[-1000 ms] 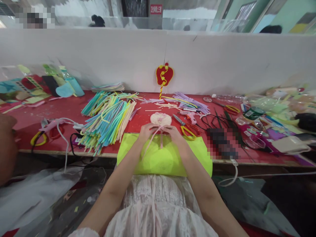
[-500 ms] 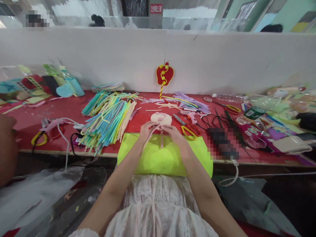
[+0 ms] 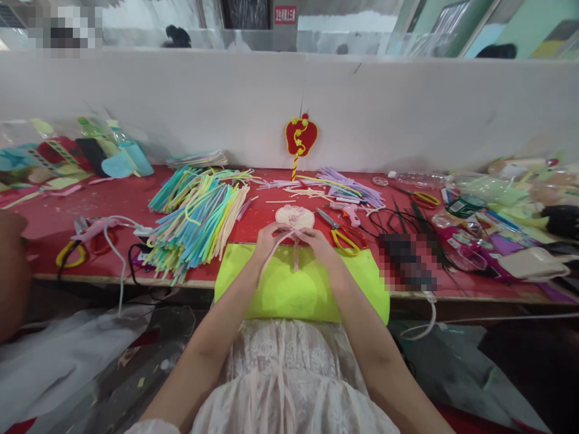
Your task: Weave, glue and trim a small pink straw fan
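A small round cream fan [image 3: 283,215] with pink flower trim lies near the table's front edge, its pinkish handle [image 3: 296,259] pointing towards me over the yellow-green sheet [image 3: 312,295]. At the base of the fan, a light pink ribbon-like strip [image 3: 270,260] crosses the handle, and its loose end trails down along my left forearm. My left hand [image 3: 270,237] pinches this strip on the left side. From the right, my right hand [image 3: 316,241] pinches it close to the handle. The fingertips partly hide the crossing.
Left of the fan is a big pile of pastel pipe cleaners [image 3: 199,223]; purple ones [image 3: 350,188] lie behind. Yellow-handled pliers [image 3: 344,242] and a pink glue gun [image 3: 350,214] are at right. A red fan [image 3: 301,137] stands by the white partition [image 3: 181,108]. Another person's arm [image 3: 13,271] shows far left.
Both hands stay at the base of the fan, with only slight finger movement at the pink strip. The view has shifted very slightly.
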`<state>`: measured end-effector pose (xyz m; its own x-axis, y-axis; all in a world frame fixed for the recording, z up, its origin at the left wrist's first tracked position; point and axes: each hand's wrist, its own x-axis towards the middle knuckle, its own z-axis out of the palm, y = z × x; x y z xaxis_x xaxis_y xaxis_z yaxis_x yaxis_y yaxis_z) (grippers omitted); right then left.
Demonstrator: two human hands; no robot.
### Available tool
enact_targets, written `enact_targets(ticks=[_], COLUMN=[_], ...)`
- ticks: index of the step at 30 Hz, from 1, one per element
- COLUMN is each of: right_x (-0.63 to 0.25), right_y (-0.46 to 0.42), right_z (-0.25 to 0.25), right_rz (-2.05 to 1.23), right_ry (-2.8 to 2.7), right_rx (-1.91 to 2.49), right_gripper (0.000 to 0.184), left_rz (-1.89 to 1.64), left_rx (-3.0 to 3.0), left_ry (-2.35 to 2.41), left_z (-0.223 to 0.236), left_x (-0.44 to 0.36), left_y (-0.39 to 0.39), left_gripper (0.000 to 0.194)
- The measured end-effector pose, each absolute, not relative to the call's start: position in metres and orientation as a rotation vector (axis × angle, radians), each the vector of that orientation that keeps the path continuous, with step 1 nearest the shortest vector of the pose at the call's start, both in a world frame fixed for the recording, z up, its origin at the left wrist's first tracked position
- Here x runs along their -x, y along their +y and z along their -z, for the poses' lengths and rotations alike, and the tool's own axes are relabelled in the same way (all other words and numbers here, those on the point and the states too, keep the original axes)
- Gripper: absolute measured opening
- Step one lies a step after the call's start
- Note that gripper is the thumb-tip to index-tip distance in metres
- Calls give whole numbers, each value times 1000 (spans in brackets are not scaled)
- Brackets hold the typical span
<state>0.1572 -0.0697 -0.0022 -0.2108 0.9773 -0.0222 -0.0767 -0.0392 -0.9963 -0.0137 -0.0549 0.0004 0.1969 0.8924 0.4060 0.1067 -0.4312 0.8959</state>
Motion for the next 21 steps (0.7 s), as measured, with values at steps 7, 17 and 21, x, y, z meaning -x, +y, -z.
enact_targets(ticks=[7, 17, 21], right_x=[-157, -159, -160], right_y=[-68, -65, -63], right_z=[3, 3, 6], right_rz=[-1424, -1489, -1532], right_ry=[-1269, -1213, -1078], right_rx=[1093, 1038, 929], right_gripper=[31, 29, 25], left_rz=[-1217, -1129, -1191], left_rx=[-1585, -1548, -1642], left_ry=[895, 816, 758], left_z=[2, 6, 4], left_x=[12, 12, 10], left_y=[-53, -50, -54], left_gripper=[24, 30, 38])
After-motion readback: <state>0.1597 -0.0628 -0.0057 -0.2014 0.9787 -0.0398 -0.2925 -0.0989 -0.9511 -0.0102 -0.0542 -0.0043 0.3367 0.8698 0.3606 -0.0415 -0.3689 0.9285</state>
